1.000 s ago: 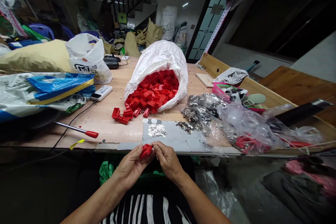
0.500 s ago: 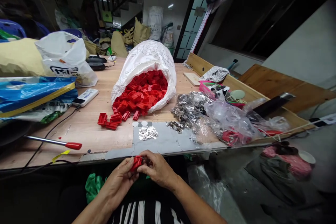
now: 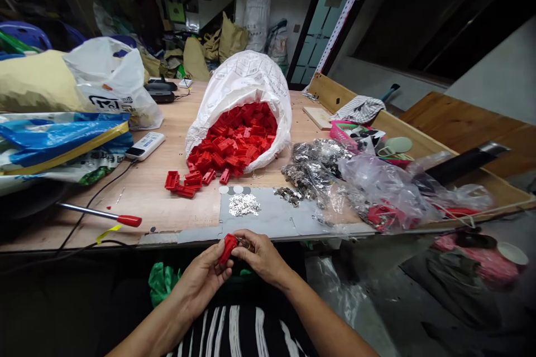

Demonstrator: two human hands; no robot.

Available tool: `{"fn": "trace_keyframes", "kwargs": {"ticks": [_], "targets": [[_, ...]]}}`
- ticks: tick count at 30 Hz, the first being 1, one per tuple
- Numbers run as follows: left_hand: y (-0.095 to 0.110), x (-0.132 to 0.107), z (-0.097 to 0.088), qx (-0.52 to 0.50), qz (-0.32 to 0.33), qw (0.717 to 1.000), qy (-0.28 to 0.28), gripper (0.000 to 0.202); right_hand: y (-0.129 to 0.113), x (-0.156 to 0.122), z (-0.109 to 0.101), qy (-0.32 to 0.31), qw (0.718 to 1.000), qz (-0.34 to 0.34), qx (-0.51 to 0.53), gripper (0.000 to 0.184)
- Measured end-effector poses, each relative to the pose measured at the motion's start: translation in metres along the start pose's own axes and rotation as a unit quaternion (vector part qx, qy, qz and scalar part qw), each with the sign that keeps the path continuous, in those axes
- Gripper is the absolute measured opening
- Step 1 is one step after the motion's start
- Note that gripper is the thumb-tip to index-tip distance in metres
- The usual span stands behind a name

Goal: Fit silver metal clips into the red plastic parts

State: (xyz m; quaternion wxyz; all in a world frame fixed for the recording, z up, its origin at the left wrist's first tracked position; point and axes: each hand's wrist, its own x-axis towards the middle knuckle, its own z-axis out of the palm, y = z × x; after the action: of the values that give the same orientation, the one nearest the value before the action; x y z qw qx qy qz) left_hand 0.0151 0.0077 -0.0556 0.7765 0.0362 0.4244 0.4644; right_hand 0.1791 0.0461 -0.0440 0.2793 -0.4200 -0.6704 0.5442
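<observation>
Just below the table's front edge, my left hand (image 3: 207,273) grips a small red plastic housing (image 3: 228,248) between thumb and fingers. My right hand (image 3: 262,256) is closed in a pinch at the housing's right side; a small dark metallic piece seems to show between its fingers, too small to name. Beyond the hands, a white woven sack (image 3: 251,72) lies on its side, its mouth spilling many like red housings (image 3: 238,139). Several loose housings (image 3: 180,185) lie in front of it. A pile of small silvery metal pieces (image 3: 244,205) rests on a grey mat (image 3: 268,206).
Darker metal parts (image 3: 288,196) and clear plastic bags (image 3: 377,178) crowd the right of the table. A red-handled metal rod (image 3: 125,220), a white power strip (image 3: 145,146) and a cable are at left, beside stacked bags (image 3: 62,139). A wooden board (image 3: 318,118) lies behind.
The view has shifted, so the table's contents sit a little further right and higher. Both hands stay together at the red housing, which is now tilted more upright.
</observation>
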Motion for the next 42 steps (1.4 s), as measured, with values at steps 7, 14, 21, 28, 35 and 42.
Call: {"fn": "trace_keyframes", "kwargs": {"ticks": [7, 14, 21, 28, 35, 42], "targets": [[0.001, -0.001, -0.002, -0.014, -0.017, 1.0, 0.003, 0.013, -0.001, 0.0, -0.001, -0.007, 1.0, 0.004, -0.009, 0.023], [0.001, 0.0, -0.007, 0.01, -0.014, 1.0, -0.012, 0.014, 0.002, -0.002, 0.001, -0.005, 1.0, 0.008, -0.006, 0.023], [0.008, 0.006, -0.023, 0.172, 0.011, 0.985, -0.027, 0.023, -0.001, -0.007, -0.012, 0.055, 0.997, 0.003, -0.058, 0.025], [0.02, 0.016, -0.06, 0.427, 0.147, 0.892, 0.023, 0.028, 0.02, -0.004, -0.086, 0.307, 0.896, 0.032, -0.32, 0.027], [0.045, 0.0, -0.042, 0.448, 0.102, 0.887, -0.038, 0.036, 0.035, 0.005, -0.128, 0.331, 0.837, 0.111, -0.421, 0.038], [0.095, 0.026, -0.006, 0.508, 0.407, 0.745, 0.147, 0.04, 0.026, 0.001, -0.118, 0.268, 0.865, 0.075, -0.418, 0.022]]}}
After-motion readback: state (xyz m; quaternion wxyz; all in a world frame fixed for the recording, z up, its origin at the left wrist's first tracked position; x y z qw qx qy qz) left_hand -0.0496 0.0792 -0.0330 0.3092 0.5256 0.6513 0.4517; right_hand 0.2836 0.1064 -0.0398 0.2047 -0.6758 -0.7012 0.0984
